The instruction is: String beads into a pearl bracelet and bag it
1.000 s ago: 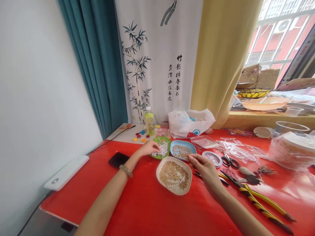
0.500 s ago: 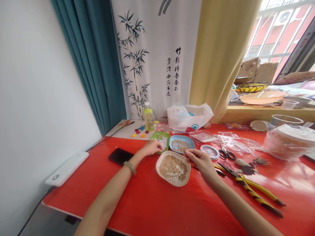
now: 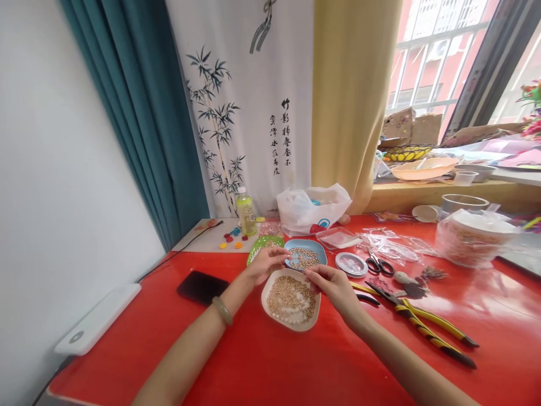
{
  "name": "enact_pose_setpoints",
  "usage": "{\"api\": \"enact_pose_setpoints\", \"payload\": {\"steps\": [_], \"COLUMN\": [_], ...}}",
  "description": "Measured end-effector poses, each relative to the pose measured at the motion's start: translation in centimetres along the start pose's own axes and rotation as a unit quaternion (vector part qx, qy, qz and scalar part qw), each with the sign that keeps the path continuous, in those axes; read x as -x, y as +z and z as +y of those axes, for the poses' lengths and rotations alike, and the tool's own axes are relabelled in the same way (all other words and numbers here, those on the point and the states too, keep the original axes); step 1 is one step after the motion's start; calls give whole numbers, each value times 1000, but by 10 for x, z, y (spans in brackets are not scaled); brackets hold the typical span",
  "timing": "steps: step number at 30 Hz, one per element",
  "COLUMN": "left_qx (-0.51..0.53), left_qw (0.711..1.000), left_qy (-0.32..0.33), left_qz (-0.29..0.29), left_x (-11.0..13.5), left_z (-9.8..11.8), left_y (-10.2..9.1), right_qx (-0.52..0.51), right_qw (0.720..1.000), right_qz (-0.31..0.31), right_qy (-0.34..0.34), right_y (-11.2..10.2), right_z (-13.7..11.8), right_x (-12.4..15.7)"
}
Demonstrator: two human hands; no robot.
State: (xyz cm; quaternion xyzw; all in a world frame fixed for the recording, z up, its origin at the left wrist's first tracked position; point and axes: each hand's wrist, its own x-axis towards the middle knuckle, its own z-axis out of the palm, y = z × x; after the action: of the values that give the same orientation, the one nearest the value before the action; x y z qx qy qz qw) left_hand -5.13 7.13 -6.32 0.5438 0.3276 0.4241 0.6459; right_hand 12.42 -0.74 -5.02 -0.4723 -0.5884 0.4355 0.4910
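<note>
My left hand (image 3: 267,264) hovers over the gap between the green, blue and white trays, thumb and fingers pinched. What sits at its fingertips is too small to make out. My right hand (image 3: 332,285) pinches at the right rim of the white tray (image 3: 267,307); whatever it holds is too fine to see. Gold beads (image 3: 284,293) fill much of that tray, and a curved row of white beads (image 3: 291,321) lies among them. Behind, the blue tray (image 3: 323,251) contains more gold beads. The green tray (image 3: 257,246), holding white beads, is partly covered by my left hand.
Right of the trays lie a clear round case (image 3: 351,264), scissors (image 3: 379,265) and yellow-black pliers (image 3: 422,324). A black phone (image 3: 202,287) rests on the left. Behind stand a bottle (image 3: 246,213) and a white plastic bag (image 3: 313,208). A white power strip (image 3: 99,318) sits at the left edge.
My left hand has left the green tray and come right, nearer my right hand, which stays pinched by the white tray. The whole view has shifted slightly.
</note>
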Motion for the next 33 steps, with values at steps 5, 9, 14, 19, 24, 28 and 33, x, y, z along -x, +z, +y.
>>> {"api": "enact_pose_setpoints", "payload": {"steps": [5,9,14,19,24,28,33], "left_qx": [72,100,111,116,126,133,139], "left_qw": [997,994,992,992,990,989,989], "left_qy": [-34,-46,-51,-52,-49,-50,-51], "left_qz": [-8,0,9,18,29,28,18], "left_x": [3,3,3,5,5,4,4], "left_z": [2,0,-3,-2,-3,-4,-5], "left_y": [9,11,16,21,23,23,22], "right_qx": [29,45,52,49,52,58,61], "right_qw": [999,999,998,998,997,997,997], "right_qz": [13,17,26,35,43,43,40], "right_qy": [-9,-21,-32,-34,-32,-29,-29], "right_y": [0,1,0,0,1,1,1], "right_z": [2,3,3,3,3,3,4], "right_x": [1,3,2,1,1,2,1]}}
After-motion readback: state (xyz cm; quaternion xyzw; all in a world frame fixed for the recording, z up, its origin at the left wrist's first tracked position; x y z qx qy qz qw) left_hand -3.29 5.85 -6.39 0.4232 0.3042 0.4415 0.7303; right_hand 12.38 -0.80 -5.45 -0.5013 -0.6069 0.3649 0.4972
